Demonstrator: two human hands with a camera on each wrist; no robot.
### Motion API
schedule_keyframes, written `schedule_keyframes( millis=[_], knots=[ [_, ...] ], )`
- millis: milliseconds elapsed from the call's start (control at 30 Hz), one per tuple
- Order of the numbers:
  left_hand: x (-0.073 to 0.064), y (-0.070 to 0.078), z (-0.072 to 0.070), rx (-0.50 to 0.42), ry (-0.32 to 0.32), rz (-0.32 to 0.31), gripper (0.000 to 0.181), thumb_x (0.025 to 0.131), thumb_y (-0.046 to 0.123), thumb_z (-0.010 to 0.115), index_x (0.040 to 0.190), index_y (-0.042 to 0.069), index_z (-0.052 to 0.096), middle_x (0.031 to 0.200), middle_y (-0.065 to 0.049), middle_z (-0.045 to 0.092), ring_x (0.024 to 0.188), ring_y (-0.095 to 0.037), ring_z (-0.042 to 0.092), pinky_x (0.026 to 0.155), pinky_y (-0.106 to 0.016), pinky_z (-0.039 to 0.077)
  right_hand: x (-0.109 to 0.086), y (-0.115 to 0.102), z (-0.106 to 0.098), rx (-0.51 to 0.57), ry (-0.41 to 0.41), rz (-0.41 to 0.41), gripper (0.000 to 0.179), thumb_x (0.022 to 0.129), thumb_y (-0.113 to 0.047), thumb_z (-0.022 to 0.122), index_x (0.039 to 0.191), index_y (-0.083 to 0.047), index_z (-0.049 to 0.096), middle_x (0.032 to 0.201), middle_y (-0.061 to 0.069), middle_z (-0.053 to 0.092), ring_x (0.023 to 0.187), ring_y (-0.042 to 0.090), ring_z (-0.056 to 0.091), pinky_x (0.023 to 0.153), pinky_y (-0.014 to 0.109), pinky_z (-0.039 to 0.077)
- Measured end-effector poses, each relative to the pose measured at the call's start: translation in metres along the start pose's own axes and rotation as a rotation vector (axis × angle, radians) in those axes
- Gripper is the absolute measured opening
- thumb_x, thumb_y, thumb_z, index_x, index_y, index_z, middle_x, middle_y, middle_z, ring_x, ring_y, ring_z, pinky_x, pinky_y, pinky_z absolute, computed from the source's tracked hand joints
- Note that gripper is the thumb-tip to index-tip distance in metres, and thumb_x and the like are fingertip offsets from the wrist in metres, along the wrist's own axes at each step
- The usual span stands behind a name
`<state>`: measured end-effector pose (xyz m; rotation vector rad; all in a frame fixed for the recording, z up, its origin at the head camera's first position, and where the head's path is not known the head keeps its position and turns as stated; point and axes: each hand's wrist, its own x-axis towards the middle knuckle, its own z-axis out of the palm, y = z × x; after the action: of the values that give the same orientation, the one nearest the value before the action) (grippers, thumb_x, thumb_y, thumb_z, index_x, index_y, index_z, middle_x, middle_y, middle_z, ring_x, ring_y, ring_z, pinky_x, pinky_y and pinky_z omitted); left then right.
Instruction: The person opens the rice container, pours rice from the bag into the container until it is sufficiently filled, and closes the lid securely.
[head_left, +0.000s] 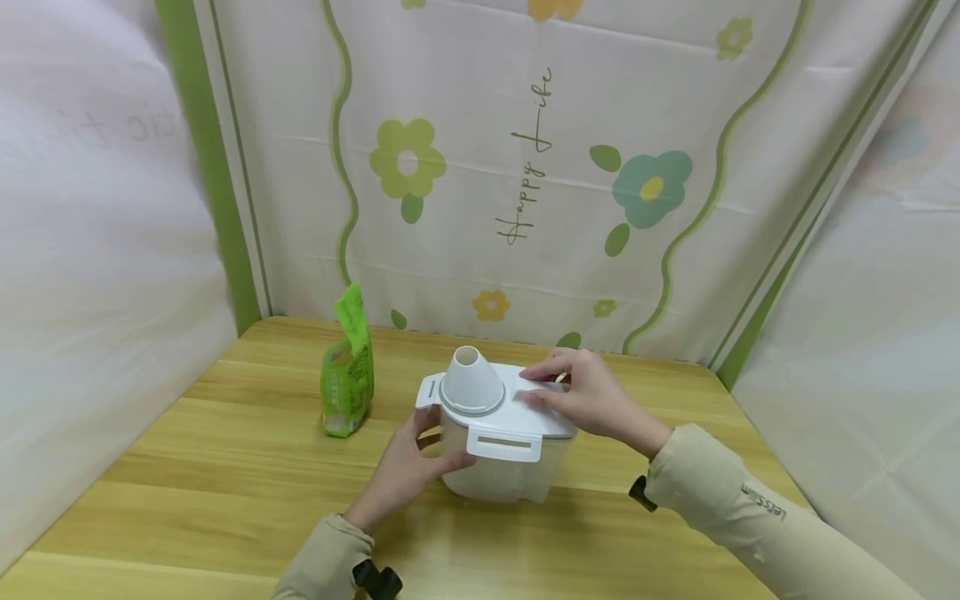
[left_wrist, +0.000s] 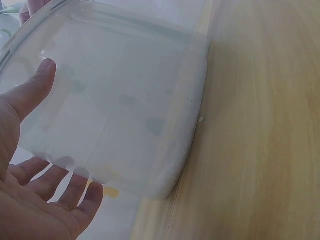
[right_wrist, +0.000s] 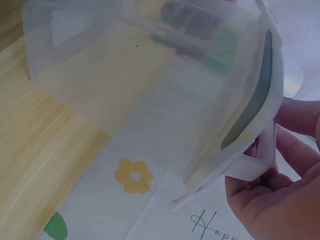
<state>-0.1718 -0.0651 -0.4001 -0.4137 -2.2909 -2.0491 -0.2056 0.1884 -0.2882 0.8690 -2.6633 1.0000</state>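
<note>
A translucent plastic container point(head_left: 498, 479) stands on the table under a white lid point(head_left: 547, 421). On the lid's left part rises a white cone-shaped spout point(head_left: 471, 383), open at its top. My left hand point(head_left: 408, 462) holds the container's left side, thumb in front and fingers round the back. In the left wrist view, a whitish layer shows along the container's base point(left_wrist: 182, 150). My right hand point(head_left: 592, 396) pinches the lid at its right end. From the right wrist view, its fingers curl about a white latch flap point(right_wrist: 250, 167) that juts from the lid.
A green printed packet point(head_left: 347, 379) with a folded bright-green top stands on the wooden table point(head_left: 217, 467), left of the container. One white speck point(left_wrist: 201, 119) lies beside the container's base. Behind the table hangs a flowered curtain point(head_left: 457, 100); pale sheets close off both sides.
</note>
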Motion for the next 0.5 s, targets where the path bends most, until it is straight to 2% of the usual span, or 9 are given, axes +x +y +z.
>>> schedule_keyframes(
  millis=[33, 100, 267, 500],
  knots=[
    [-0.001, 0.004, 0.0, 0.001, 0.001, 0.0, 0.074, 0.074, 0.011, 0.088, 0.138, 0.009, 0.052, 0.132, -0.007, 0.056, 0.125, -0.029, 0.048, 0.105, -0.054, 0.039, 0.0, 0.0, 0.0, -0.001, 0.001, 0.0, 0.022, 0.08, -0.01, 0.083, 0.101, -0.006, 0.079, 0.087, -0.003, 0.064, 0.078, 0.015, 0.055, 0.064, 0.028, 0.051],
    [-0.001, 0.001, 0.0, 0.002, -0.003, 0.005, 0.073, 0.074, 0.012, 0.088, 0.138, 0.01, 0.052, 0.132, -0.006, 0.056, 0.125, -0.028, 0.048, 0.105, -0.053, 0.039, 0.0, -0.001, 0.0, -0.002, 0.001, -0.002, 0.021, 0.08, -0.01, 0.083, 0.101, -0.006, 0.079, 0.086, -0.004, 0.064, 0.078, 0.015, 0.055, 0.063, 0.029, 0.05],
    [0.005, -0.021, -0.002, 0.017, -0.009, 0.013, 0.076, 0.074, 0.016, 0.089, 0.139, 0.013, 0.051, 0.134, -0.004, 0.055, 0.125, -0.025, 0.048, 0.104, -0.049, 0.042, -0.001, 0.0, 0.002, 0.015, 0.006, -0.004, 0.02, 0.08, -0.009, 0.083, 0.1, -0.006, 0.078, 0.087, -0.003, 0.064, 0.08, 0.015, 0.056, 0.065, 0.029, 0.052],
    [0.005, -0.02, -0.003, 0.025, -0.018, 0.038, 0.076, 0.074, 0.021, 0.089, 0.14, 0.019, 0.05, 0.134, -0.001, 0.055, 0.125, -0.023, 0.048, 0.103, -0.047, 0.042, -0.002, 0.0, 0.002, 0.054, 0.046, -0.019, 0.019, 0.079, -0.005, 0.083, 0.098, -0.004, 0.078, 0.085, -0.003, 0.064, 0.082, 0.017, 0.057, 0.07, 0.03, 0.053]
  ],
)
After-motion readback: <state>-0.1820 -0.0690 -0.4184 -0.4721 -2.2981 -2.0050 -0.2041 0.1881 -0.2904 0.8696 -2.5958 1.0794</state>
